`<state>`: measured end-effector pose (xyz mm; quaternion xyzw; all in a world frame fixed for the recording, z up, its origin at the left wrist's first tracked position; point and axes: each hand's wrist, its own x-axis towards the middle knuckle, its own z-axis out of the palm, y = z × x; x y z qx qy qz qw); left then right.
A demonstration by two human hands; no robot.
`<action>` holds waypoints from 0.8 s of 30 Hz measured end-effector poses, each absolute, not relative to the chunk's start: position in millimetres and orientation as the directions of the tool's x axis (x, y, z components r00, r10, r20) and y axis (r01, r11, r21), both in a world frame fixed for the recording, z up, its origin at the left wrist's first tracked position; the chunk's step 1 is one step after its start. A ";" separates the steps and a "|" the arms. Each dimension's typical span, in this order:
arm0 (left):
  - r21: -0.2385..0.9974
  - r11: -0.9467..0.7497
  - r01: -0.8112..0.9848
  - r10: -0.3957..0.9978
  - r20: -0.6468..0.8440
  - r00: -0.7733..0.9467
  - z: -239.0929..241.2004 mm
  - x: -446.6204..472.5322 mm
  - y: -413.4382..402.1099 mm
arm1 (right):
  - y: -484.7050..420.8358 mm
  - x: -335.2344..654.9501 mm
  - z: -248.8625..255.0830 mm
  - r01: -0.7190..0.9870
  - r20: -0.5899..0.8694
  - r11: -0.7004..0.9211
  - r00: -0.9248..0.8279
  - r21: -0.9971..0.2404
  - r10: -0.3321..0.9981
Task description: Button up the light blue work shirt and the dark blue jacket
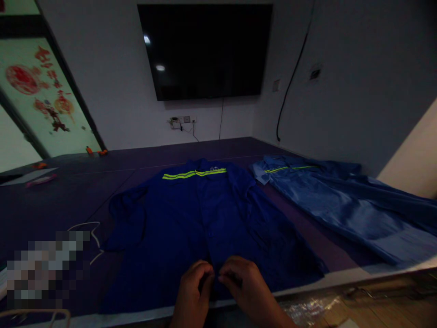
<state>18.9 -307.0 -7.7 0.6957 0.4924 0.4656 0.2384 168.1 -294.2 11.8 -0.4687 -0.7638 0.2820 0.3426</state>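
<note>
A dark blue work jacket [174,218] lies spread out, front up, with a yellow-green reflective stripe [179,176] across its chest. My left hand [194,289] is at the lower part of its front opening, thumb and fingers pinched together on the jacket's edge. Close beside it, my right hand [244,280] pinches the opposite front edge in the same way. A small gap separates the two sets of fingertips. Whatever lies between the fingers, cloth or a fastener, is too dark and small to make out clearly.
Another blue garment [327,205] with a reflective stripe lies to the right. A blurred-out object and a white cord [95,232] are at the left. Clear plastic wrapping [310,310] sits below the front edge. A television [211,52] hangs on the wall behind.
</note>
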 end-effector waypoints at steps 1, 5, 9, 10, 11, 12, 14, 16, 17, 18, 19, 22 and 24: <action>0.799 -0.391 0.457 0.913 0.399 0.084 -8.0 18.6 -308.0 | -295.0 168.3 12.5 0.535 0.277 0.424 -0.335 -0.731 0.901; 0.849 -0.283 0.445 0.953 0.302 0.030 -11.3 17.2 -311.6 | -297.8 166.7 9.1 0.589 0.333 0.479 -0.346 -0.650 0.877; 0.905 -0.222 0.363 0.964 0.260 -0.059 -22.2 19.7 -310.7 | -298.6 165.7 -3.2 0.600 0.379 0.536 -0.379 -0.594 0.844; 0.915 -0.224 0.335 0.962 0.262 -0.074 -25.3 21.0 -310.1 | -298.6 166.2 -6.9 0.587 0.394 0.552 -0.387 -0.592 0.834; 0.922 -0.228 0.312 0.960 0.266 -0.085 -28.2 22.4 -309.5 | -298.7 167.0 -10.2 0.569 0.407 0.566 -0.394 -0.596 0.824; 0.926 -0.234 0.297 0.957 0.273 -0.094 -30.9 23.8 -309.0 | -298.9 167.8 -13.1 0.550 0.416 0.574 -0.395 -0.606 0.819; 0.921 -0.252 0.297 0.948 0.297 -0.114 -35.8 26.2 -308.4 | -299.5 169.2 -16.7 0.524 0.400 0.537 -0.360 -0.661 0.843; 0.896 -0.287 0.338 0.928 0.348 -0.134 -40.0 27.9 -308.5 | -299.9 169.7 -17.2 0.480 0.306 0.404 -0.271 -0.778 0.912; 0.876 -0.312 0.369 0.912 0.385 -0.144 -42.0 28.6 -308.9 | -299.8 169.6 -16.7 0.431 0.222 0.305 -0.232 -0.849 0.947; 0.849 -0.341 0.404 0.890 0.429 -0.151 -43.6 29.3 -309.5 | -299.5 169.2 -15.8 0.363 0.118 0.189 -0.210 -0.912 0.971; 0.817 -0.371 0.440 0.864 0.478 -0.158 -44.8 30.1 -310.3 | -299.0 168.7 -14.8 0.288 0.003 0.063 -0.206 -0.955 0.979; 0.712 -0.463 0.527 0.769 0.619 -0.160 -44.0 32.8 -313.8 | -296.6 166.9 -12.0 0.141 -0.265 -0.238 -0.218 -0.961 0.939; 0.654 -0.511 0.558 0.715 0.683 -0.146 -38.9 32.8 -316.6 | -295.1 166.9 -10.8 0.139 -0.321 -0.297 -0.215 -0.945 0.922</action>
